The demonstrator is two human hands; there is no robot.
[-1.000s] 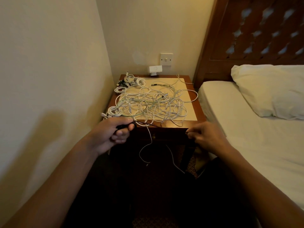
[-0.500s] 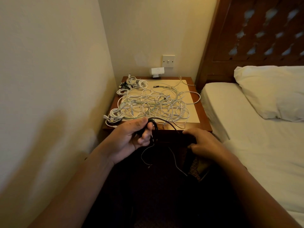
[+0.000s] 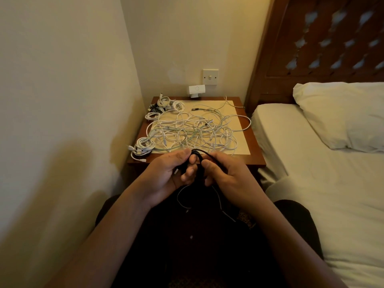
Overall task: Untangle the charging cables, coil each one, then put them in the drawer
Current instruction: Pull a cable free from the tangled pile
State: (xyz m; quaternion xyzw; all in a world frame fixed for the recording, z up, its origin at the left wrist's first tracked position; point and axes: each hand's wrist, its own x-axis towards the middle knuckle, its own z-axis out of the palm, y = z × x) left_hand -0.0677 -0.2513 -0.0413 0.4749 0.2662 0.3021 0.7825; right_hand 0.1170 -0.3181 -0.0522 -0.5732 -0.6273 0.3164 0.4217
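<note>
**Hands close together over black cable**

Since a moment ago the right hand has moved left to meet the left hand before the near edge of the square brown wooden table. A white-sheeted bed lies at right. On the table sprawls a loose tangle of white charging cables, with small coiled white bundles at its left side. Both hands' fingers curl round a thin black cable, looped between them.
</note>
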